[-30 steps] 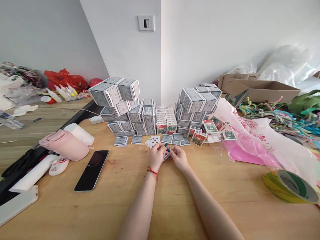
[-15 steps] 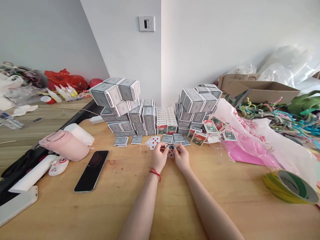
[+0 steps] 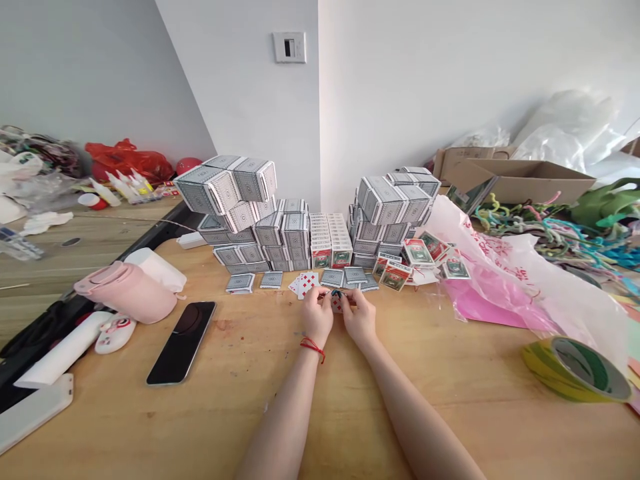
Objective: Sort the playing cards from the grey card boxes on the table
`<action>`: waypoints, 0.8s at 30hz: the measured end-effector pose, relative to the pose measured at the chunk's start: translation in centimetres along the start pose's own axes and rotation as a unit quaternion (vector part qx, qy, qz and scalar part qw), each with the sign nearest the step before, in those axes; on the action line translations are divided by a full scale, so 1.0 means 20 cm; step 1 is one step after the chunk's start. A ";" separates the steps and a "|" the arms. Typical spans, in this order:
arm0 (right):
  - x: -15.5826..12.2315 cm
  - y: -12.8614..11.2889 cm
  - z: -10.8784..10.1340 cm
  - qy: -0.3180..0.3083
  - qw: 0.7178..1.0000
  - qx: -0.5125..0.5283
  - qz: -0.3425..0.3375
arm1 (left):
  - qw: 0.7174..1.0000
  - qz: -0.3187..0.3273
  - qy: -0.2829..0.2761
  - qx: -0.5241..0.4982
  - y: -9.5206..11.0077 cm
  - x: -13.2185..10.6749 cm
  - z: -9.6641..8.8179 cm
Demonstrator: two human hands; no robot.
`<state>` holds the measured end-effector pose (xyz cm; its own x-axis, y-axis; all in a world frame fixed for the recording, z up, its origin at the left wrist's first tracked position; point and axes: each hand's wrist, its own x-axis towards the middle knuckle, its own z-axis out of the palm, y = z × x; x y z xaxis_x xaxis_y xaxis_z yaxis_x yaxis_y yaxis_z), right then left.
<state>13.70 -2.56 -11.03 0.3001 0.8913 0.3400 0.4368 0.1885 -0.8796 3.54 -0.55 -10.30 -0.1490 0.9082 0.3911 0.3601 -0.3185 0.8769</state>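
Between my two hands is a playing card point(image 3: 337, 305) with red diamonds, its upper part covered by my fingers. My left hand point(image 3: 317, 311), with a red string at the wrist, pinches it from the left. My right hand point(image 3: 359, 312) pinches it from the right. Just behind my left hand, loose face-up cards point(image 3: 307, 284) lie on the table. Folded patterned cards point(image 3: 332, 277) lie behind my fingers. Farther back stand blocks built from folded cards, one stack on the left point(image 3: 240, 213) and one on the right point(image 3: 393, 207).
Card boxes point(image 3: 341, 257) stand in rows between the stacks, with more boxes point(image 3: 396, 275) to the right. A phone point(image 3: 182, 343), a pink bottle point(image 3: 131, 291) and a mouse point(image 3: 115, 332) lie left. A tape roll point(image 3: 543, 373), plastic sheeting point(image 3: 480, 247) and a cardboard box point(image 3: 530, 179) are right.
Both hands stay together on the card, and less of its face shows below my fingers now. The whole view has shifted slightly.
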 end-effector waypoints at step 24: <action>0.05 0.02 -0.06 -0.056 0.994 0.091 0.009 | 0.967 -0.087 -0.171 -0.170 -0.02 0.08 -0.05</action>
<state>15.24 -2.00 -10.63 0.2060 0.9336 0.2933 0.2687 0.2342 -0.9343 2.18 0.70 -9.70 0.1547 0.9742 0.1644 0.0259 -0.1704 0.9850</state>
